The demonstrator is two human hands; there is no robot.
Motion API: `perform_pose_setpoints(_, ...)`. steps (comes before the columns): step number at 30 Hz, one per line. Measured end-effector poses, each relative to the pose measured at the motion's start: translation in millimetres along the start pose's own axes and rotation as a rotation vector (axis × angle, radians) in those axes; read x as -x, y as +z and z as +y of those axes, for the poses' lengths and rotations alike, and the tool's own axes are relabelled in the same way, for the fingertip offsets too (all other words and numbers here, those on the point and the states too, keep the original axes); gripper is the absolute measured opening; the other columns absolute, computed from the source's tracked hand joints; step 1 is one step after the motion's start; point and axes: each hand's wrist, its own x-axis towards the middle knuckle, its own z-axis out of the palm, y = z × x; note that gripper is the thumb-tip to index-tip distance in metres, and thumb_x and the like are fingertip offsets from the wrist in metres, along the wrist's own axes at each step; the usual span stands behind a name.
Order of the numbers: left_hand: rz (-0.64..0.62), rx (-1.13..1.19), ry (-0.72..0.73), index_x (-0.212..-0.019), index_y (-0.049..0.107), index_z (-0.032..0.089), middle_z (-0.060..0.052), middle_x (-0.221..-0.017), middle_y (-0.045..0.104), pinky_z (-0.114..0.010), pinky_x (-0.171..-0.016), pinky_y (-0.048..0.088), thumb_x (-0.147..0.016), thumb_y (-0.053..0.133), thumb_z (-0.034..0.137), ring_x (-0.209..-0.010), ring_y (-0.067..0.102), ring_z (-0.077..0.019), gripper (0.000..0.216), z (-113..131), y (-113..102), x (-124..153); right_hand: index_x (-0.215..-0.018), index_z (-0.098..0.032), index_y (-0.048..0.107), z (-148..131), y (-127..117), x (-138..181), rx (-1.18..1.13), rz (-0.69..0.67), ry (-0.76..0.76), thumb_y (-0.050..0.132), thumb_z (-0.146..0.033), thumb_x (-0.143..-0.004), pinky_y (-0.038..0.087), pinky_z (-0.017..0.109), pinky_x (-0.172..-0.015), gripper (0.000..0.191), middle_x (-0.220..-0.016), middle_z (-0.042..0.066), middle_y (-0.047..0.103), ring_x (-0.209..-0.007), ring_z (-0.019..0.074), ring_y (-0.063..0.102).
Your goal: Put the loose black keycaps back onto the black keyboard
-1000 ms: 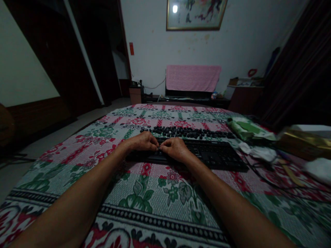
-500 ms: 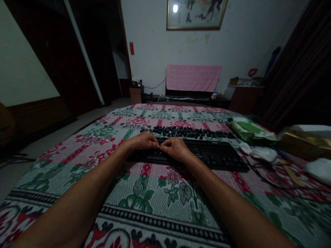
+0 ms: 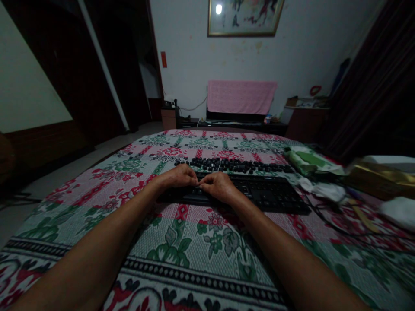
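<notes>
A black keyboard [image 3: 269, 194] lies on the patterned tablecloth in front of me. Over its left half my left hand [image 3: 181, 176] and my right hand [image 3: 218, 185] meet, their fingertips almost touching. Both hands are closed in a pinch just above the keys. Whatever sits between the fingertips is too small and dark to make out. Behind the keyboard a long row of loose black keycaps [image 3: 240, 166] is spread on the cloth. My hands cover part of the keyboard's left side.
At the right stand a green and white packet [image 3: 311, 162], crumpled white tissue [image 3: 329, 192] and a golden box [image 3: 379, 177]. A black cable [image 3: 330, 224] runs from the keyboard to the right across the flowered tablecloth [image 3: 207, 246].
The view has shifted very slightly. Both hands stay at nearly the same spot over the keyboard, fingertips still together.
</notes>
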Motion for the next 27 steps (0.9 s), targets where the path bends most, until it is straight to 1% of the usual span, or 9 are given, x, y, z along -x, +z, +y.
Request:
perform_pose_setpoints(5, -0.033, 0.041, 0.012, -0.070, 0.064, 0.011, 0.003, -0.050, 0.048, -0.017, -0.044, 0.029, -0.062, 0.052, 0.031, -0.046, 0.038, -0.0055, 0.025, -1.2, -0.7, -1.2, -0.077, -0.020, 0.068, -0.6, 0.5, 0.2, -0.004, 0.002, 0.003, 0.053, -0.027, -0.065, 0.039, 0.019, -0.056, 0.020, -0.073, 0.000, 0.067, -0.063, 0.0114, 0.057)
perform_pose_setpoints(10, -0.054, 0.077, -0.033, -0.070, 0.063, 0.010, 0.003, -0.048, 0.046, -0.017, -0.043, 0.028, -0.062, 0.050, 0.031, -0.044, 0.035, -0.0054, 0.026, -0.6, -0.1, -2.2, -0.077, -0.020, 0.068, 1.8, 2.6, -0.3, 0.029, 0.026, -0.024, 0.050, -0.027, -0.068, 0.038, 0.019, -0.055, 0.021, -0.071, 0.001, 0.067, -0.062, 0.0115, 0.057)
perform_pose_setpoints(14, -0.073, 0.077, -0.034, -0.069, 0.063, 0.011, 0.004, -0.048, 0.045, -0.018, -0.043, 0.028, -0.061, 0.051, 0.032, -0.044, 0.035, -0.0055, 0.026, -2.9, 0.4, -4.0, -0.076, -0.020, 0.068, 2.1, 2.5, -1.2, 0.041, 0.021, -0.033, 0.050, -0.027, -0.068, 0.038, 0.018, -0.054, 0.021, -0.070, 0.001, 0.066, -0.061, 0.0115, 0.057)
perform_pose_setpoints(18, -0.057, 0.072, -0.014, -0.069, 0.063, 0.011, 0.004, -0.048, 0.045, -0.017, -0.043, 0.028, -0.062, 0.050, 0.032, -0.045, 0.035, -0.0053, 0.025, -6.2, 1.2, -5.0, -0.075, -0.019, 0.068, 1.0, 2.0, -1.8, 0.031, 0.018, -0.017, 0.051, -0.027, -0.067, 0.037, 0.018, -0.051, 0.021, -0.067, 0.001, 0.066, -0.060, 0.0116, 0.057)
perform_pose_setpoints(22, -0.040, 0.019, 0.041, -0.070, 0.064, 0.012, 0.003, -0.051, 0.049, -0.016, -0.046, 0.030, -0.063, 0.051, 0.033, -0.048, 0.037, -0.0057, 0.025, -7.7, 0.7, -5.4, -0.075, -0.019, 0.068, 1.5, 2.8, -2.0, 0.022, 0.017, -0.005, 0.052, -0.029, -0.067, 0.037, 0.019, -0.052, 0.020, -0.067, 0.001, 0.066, -0.059, 0.0117, 0.057)
perform_pose_setpoints(27, -0.041, -0.025, 0.071, -0.072, 0.064, 0.013, 0.003, -0.053, 0.050, -0.016, -0.048, 0.031, -0.064, 0.051, 0.032, -0.050, 0.039, -0.0057, 0.025, -10.1, 1.0, -6.8, -0.074, -0.019, 0.067, 2.5, 4.5, -1.8, 0.039, 0.018, -0.020, 0.051, -0.030, -0.067, 0.037, 0.018, -0.052, 0.020, -0.067, 0.001, 0.066, -0.058, 0.0108, 0.056)
